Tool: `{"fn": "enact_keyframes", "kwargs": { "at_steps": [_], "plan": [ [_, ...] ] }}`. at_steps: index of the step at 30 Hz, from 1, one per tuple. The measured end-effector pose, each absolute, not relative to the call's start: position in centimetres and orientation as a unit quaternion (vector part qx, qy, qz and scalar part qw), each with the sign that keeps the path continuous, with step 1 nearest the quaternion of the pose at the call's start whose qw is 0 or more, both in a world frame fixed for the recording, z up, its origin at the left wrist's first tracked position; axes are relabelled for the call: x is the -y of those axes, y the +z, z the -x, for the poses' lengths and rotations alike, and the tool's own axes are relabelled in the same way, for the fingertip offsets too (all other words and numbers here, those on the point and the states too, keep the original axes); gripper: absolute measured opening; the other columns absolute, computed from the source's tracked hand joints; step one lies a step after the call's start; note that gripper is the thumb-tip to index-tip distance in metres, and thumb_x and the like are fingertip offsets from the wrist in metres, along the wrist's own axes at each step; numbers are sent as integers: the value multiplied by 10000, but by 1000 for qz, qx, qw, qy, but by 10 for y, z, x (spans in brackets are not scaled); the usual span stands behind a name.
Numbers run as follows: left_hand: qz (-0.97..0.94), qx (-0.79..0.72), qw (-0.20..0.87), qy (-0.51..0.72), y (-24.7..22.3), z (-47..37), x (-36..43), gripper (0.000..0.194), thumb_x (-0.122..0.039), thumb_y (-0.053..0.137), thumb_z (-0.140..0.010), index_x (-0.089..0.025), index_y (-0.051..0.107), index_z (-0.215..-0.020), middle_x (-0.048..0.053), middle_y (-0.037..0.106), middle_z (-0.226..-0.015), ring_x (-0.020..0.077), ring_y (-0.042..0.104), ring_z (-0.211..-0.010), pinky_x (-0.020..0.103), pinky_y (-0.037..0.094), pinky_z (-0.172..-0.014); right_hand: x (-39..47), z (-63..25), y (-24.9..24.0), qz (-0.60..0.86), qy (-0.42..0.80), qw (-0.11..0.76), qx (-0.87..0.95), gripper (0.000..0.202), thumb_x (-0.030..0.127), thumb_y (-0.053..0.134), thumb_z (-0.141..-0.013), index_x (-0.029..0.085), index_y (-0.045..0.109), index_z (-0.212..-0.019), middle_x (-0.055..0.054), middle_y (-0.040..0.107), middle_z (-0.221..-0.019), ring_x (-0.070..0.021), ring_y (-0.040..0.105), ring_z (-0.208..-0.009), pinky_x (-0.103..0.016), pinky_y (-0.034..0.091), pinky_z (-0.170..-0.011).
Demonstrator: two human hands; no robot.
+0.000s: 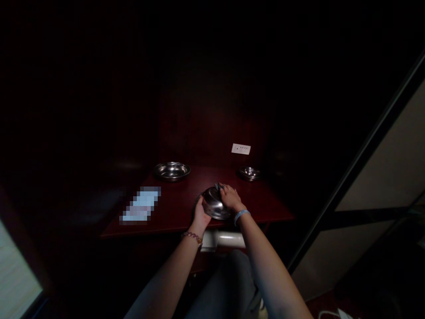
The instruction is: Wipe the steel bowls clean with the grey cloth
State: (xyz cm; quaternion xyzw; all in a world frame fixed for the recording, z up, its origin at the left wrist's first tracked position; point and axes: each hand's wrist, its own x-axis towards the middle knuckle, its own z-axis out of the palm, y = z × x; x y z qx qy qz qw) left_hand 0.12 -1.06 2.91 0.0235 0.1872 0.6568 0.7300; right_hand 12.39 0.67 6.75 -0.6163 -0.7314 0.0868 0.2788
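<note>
A shiny metal bowl [215, 206] is held tilted above the front part of the dark red desk, its rounded outer side facing me. My left hand [201, 217] grips the bowl by its left edge, thumb on the metal. Against the bowl's upper right side presses my right hand [229, 198], with a small grey cloth-like wad [218, 186] showing at its fingertips. Most of that wad is hidden under the fingers, so its exact kind is unclear.
On the dark red desk [179, 208], a wide metal dish [171, 172] sits back left and smaller metal bowls [250, 173], apparently stacked, back right. A blurred-out pale sheet [141, 206] lies left. A white socket plate [241, 149] is on the back wall.
</note>
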Motion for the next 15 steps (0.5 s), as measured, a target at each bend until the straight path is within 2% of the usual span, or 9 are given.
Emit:
{"fn": "enact_keyframes", "kwargs": {
  "at_steps": [5,9,15],
  "plan": [
    [-29,-203,733,649,30,-1,11,313,-260,475,-948,-128,641,-1177,111,762,-979,200,725,-782,353,566,-839,-6,-129,64,618,81,285,728,495,405,253,-1024,280,407,-1478,-72,431,-1538,-223,338,-1440,-534,179,-1197],
    [-35,-207,734,646,30,-1,11,296,-269,478,-949,-127,656,-1139,100,766,-935,198,723,-762,350,568,-833,-4,-135,64,627,86,276,723,515,405,248,-1026,244,393,-1492,-94,430,-1536,-236,342,-1440,-513,203,-1194],
    [-43,-186,734,651,27,0,8,273,-252,456,-965,-122,677,-1061,72,755,-798,187,713,-702,343,561,-852,3,-147,68,649,95,268,706,519,428,258,-1019,243,445,-1467,-113,518,-1460,-268,495,-1332,-492,321,-1140]
  ]
}}
